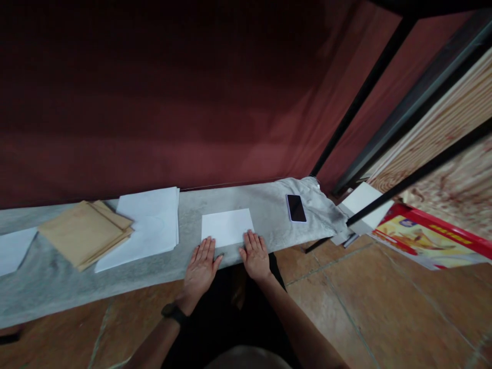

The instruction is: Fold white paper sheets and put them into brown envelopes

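Observation:
A white sheet of paper (226, 225), possibly folded, lies flat on the narrow grey cloth-covered table in front of me. My left hand (201, 266) rests flat with its fingertips at the paper's near left corner, fingers stretched out and thumb apart. At the near right corner, my right hand (255, 255) lies flat too, its fingertips touching the paper's edge. Neither hand grips anything. A dark watch (175, 313) is on my left wrist.
Left of the paper lie a stack of white sheets (151, 220) and several brown envelopes (84, 230) overlapping it. Another white paper (15, 248) is farther left. A phone (296, 208) lies to the right. Black metal bars and a red-yellow box (430, 236) stand beyond the table's right end.

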{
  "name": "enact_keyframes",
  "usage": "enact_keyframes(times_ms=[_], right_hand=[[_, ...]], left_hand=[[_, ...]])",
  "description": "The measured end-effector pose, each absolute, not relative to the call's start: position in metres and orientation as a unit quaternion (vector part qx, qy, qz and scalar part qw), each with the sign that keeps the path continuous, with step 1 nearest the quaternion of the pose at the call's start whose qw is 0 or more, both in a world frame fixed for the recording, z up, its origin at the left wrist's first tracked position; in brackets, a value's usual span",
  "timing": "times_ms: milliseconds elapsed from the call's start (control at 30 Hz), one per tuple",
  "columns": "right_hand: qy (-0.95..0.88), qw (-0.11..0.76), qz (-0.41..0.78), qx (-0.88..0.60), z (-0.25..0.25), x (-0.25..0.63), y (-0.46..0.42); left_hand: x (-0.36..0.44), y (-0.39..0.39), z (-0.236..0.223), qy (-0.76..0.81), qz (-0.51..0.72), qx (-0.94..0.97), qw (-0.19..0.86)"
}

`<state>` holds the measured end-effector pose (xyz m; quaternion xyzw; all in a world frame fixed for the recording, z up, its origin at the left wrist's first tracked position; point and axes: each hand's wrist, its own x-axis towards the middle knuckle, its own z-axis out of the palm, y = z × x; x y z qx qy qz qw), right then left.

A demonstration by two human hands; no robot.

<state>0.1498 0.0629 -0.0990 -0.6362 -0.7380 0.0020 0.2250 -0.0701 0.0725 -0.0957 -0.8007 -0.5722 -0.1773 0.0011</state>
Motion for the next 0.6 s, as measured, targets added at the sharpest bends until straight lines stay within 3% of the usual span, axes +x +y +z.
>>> enact_keyframes(times_ms=[367,600], right_hand=[[-0.698,0.229,-0.018,-0.679,-0.099,0.151,0.056],[-0.709,0.209,-0.008,-0.673,-0.085,0.135,0.066]], left_hand=[[-0.075,0.065,-0.089,-0.6,-0.208,-0.772,-0.032],[-0.069,0.095,-0.057,-0.708,-0.215,-0.65,-0.176]])
